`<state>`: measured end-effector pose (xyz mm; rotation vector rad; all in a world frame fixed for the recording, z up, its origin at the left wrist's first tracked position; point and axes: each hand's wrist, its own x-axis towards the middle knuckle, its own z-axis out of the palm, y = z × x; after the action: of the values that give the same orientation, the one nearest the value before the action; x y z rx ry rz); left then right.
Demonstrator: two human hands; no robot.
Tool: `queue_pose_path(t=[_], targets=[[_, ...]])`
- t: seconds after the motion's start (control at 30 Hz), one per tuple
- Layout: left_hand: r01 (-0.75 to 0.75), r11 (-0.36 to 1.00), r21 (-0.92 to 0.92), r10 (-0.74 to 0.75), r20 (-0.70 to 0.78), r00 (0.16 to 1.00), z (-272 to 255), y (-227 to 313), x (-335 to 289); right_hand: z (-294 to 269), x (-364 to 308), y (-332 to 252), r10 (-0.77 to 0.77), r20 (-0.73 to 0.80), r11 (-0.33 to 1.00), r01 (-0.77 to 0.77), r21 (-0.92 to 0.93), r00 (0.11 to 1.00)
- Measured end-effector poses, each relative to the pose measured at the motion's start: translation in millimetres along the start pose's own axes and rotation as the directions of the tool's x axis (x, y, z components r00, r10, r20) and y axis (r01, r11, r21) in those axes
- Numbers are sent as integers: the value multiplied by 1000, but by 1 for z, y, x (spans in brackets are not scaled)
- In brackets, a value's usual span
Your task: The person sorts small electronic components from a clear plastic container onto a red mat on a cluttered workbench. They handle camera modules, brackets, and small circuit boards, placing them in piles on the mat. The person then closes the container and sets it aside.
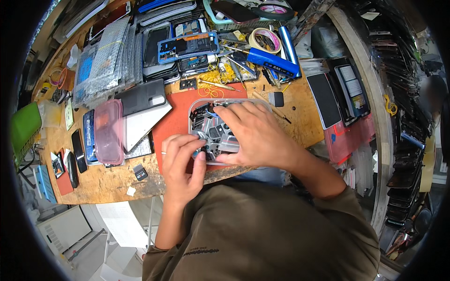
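Right hand (255, 133) arches, fingers spread, over the clear tub (190, 119) on the red mat (177, 110), and the left hand (182, 159) curls at its near left side; whether either grips the small parts (215, 132) inside, I cannot tell. Steadying the rim and parting pieces gently should prevent snags.

container (190, 119) partly hidden, small parts (214, 132) indistinct

Brown short-sleeved shirt (290, 229), small dark print (201, 252)
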<state>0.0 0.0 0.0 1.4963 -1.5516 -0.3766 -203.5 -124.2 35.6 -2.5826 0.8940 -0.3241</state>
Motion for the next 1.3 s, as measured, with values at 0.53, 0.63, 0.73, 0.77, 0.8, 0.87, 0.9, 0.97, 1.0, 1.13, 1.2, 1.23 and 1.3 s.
queue_pose_path(t=[0.53, 0.63, 0.73, 0.77, 0.8, 0.87, 0.9, 0.97, 1.0, 1.13, 1.2, 1.23, 1.3], targets=[[-178, 960, 216, 154, 124, 980, -11, 16, 17, 3, -10, -12, -59, -113, 997, 52, -64, 992], [-140, 977, 159, 122, 117, 986, -12, 12, 16, 0, -2, 2, -30, -135, 994, 44, 98, 990], [-61, 990, 126, 47, 117, 992, -13, 11, 13, -8, 9, 19, -27, -104, 957, 56, 284, 994], [-71, 988, 137, 55, 117, 992, -13, 11, 12, -11, 12, 23, -22, -74, 944, 45, 326, 997], [-81, 986, 149, 64, 117, 991, -14, 11, 11, -13, 16, 27, -22, -69, 924, 46, 379, 997], [-86, 985, 151, 69, 112, 991, -15, 11, 12, -16, 19, 30, 8, -114, 878, 47, 476, 993], [-79, 986, 144, 63, 112, 992, -15, 11, 12, -18, 21, 32, 25, -133, 850, 49, 525, 991], [-69, 988, 140, 54, 115, 992, -15, 12, 13, -21, 22, 33, 59, -155, 815, 42, 578, 986], [-69, 987, 144, 52, 118, 992, -14, 12, 13, -22, 21, 33, 78, -155, 791, 33, 611, 985], [-80, 982, 173, 54, 150, 987, -9, 15, 17, -23, 24, 39, 97, -261, 716, 114, 689, 961], [-115, 973, 202, 83, 161, 983, -8, 16, 20, -20, 30, 42, 76, -346, 621, 227, 750, 935], [-112, 970, 214, 77, 164, 983, -8, 16, 21, -20, 32, 45, 115, -317, 542, 208, 815, 941], [-103, 976, 194, 77, 135, 988, -9, 15, 22, -19, 38, 48, 195, -233, 351, 154, 924, 953]])
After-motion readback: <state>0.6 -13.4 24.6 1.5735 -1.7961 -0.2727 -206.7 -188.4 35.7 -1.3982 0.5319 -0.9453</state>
